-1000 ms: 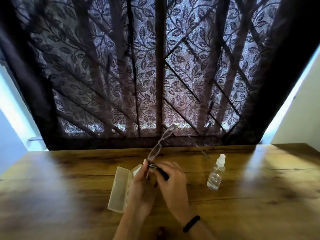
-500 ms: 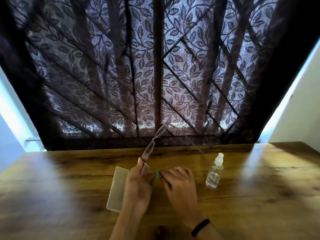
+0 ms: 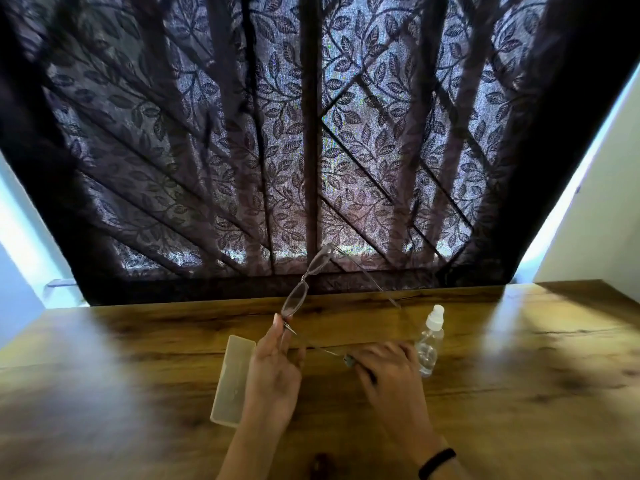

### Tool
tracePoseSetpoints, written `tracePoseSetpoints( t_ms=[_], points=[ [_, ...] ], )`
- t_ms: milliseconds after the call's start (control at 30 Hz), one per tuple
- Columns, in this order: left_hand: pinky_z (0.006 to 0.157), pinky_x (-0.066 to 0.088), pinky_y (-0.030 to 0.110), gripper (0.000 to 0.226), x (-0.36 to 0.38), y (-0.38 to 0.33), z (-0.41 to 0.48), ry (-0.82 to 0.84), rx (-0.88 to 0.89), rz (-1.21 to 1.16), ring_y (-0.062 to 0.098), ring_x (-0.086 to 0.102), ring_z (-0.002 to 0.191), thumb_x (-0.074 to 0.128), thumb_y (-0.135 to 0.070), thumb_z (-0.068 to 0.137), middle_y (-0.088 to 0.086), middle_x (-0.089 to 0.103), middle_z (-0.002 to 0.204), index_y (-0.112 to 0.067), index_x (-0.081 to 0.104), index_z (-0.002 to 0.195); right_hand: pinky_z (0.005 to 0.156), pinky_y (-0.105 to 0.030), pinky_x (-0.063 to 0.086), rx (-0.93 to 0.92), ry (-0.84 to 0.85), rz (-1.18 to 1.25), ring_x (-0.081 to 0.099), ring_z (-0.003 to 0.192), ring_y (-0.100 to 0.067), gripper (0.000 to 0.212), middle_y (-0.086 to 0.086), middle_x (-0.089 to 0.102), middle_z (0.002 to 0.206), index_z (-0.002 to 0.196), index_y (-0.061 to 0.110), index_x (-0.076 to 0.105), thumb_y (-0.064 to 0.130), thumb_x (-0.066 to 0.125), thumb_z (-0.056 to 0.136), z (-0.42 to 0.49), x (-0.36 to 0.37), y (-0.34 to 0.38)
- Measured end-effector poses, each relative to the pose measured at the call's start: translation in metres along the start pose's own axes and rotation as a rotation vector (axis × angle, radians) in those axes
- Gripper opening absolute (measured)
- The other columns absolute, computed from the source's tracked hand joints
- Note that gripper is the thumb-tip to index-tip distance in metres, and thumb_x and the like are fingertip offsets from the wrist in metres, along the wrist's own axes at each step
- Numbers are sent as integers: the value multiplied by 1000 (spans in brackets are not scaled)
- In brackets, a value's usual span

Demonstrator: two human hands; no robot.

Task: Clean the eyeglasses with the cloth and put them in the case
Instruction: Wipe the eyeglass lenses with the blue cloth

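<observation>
Left hand (image 3: 273, 372), fingers pointing up, pinches eyeglasses (image 3: 295, 301) at the hinge; right hand (image 3: 388, 370) (knuckles up, blurred) grips the temple tip.

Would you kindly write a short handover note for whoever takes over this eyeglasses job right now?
Left hand: pinches the eyeglasses at one hinge, held up above the table.
Right hand: grips the tip of the unfolded near temple.
Case: on the table, beside the left hand, partly hidden by it.
Spray bottle: upright, just right of the right hand.
Cloth: not in view.
Done: nothing I can confirm.
To do: wipe the lenses, fold the temples, put the eyeglasses in the case.
</observation>
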State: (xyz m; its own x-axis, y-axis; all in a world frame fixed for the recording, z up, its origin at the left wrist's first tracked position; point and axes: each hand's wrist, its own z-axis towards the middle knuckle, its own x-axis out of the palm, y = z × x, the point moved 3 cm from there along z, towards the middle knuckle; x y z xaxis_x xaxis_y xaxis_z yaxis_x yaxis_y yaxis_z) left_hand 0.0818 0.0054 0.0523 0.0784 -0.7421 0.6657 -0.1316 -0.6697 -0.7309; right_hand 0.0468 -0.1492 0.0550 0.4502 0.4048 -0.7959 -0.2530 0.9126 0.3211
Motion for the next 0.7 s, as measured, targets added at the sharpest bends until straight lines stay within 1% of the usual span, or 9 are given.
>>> tracePoseSetpoints(
  t_ms=[67, 100, 133, 200, 333, 433, 533, 633, 700],
  points=[
    [73, 36, 31, 16, 4, 0, -1, 31, 20, 6, 4, 60, 71, 58, -37, 74, -13, 68, 74, -27, 71, 74, 88, -36, 39, 19, 62, 63, 64, 81, -6, 28, 14, 73, 81, 85, 27, 72, 12, 82, 63, 2, 2, 7],
    [70, 36, 30, 19, 6, 0, -2, 53, 29, 10, 3, 61, 66, 57, -37, 75, -13, 68, 71, -27, 72, 71, 93, -38, 35, 26, 94, 95, 62, 88, -5, 24, 13, 72, 87, 90, 27, 71, 14, 76, 70, 5, 3, 10],
    [67, 36, 30, 21, 8, 0, -2, 69, 34, 11, 2, 61, 61, 56, -38, 75, -12, 68, 69, -26, 73, 70, 98, -35, 28, 32, 131, 129, 58, 94, -4, 22, 13, 72, 94, 96, 27, 70, 17, 70, 77, 6, 6, 14],
    [61, 36, 30, 22, 9, 1, -3, 75, 33, 10, 5, 59, 55, 57, -39, 74, -9, 65, 64, -23, 72, 69, 96, -28, 23, 20, 139, 232, 51, 96, 1, 21, 13, 70, 100, 102, 28, 68, 21, 63, 83, 9, 11, 22],
    [57, 39, 26, 23, 10, 6, -6, 82, 13, 12, 6, 55, 51, 56, -37, 76, -7, 62, 57, -22, 72, 72, 89, -26, 27, 20, 52, 374, 54, 90, -1, 16, 12, 70, 94, 99, 29, 68, 28, 58, 86, 19, 11, 40],
    [62, 38, 29, 23, 11, 10, -11, 81, -8, 38, 8, 59, 61, 55, -35, 76, -4, 64, 63, -19, 71, 76, 83, -25, 31, -4, -27, 410, 53, 76, -2, 9, 10, 69, 78, 87, 28, 68, 24, 60, 85, 27, 8, 48],
    [65, 36, 30, 22, 13, 8, -11, 71, 23, 87, 8, 59, 63, 55, -35, 76, -5, 65, 64, -21, 72, 74, 80, -25, 34, -16, -88, 393, 55, 73, -4, 9, 10, 69, 75, 82, 27, 66, 22, 58, 83, 32, 4, 54],
    [69, 36, 32, 24, 13, 2, -9, 63, 45, 90, 14, 55, 73, 56, -36, 75, -2, 64, 70, -18, 71, 81, 82, -25, 36, -73, -111, 319, 54, 72, -3, 11, 12, 67, 73, 84, 29, 64, 23, 56, 80, 33, 2, 58],
    [71, 36, 33, 27, 12, -3, -7, 66, 45, 102, 16, 54, 76, 56, -38, 76, 0, 64, 74, -17, 70, 86, 87, -26, 34, -112, -89, 248, 57, 74, -7, 13, 12, 67, 73, 88, 28, 65, 20, 60, 79, 32, 3, 58]
  ],
)
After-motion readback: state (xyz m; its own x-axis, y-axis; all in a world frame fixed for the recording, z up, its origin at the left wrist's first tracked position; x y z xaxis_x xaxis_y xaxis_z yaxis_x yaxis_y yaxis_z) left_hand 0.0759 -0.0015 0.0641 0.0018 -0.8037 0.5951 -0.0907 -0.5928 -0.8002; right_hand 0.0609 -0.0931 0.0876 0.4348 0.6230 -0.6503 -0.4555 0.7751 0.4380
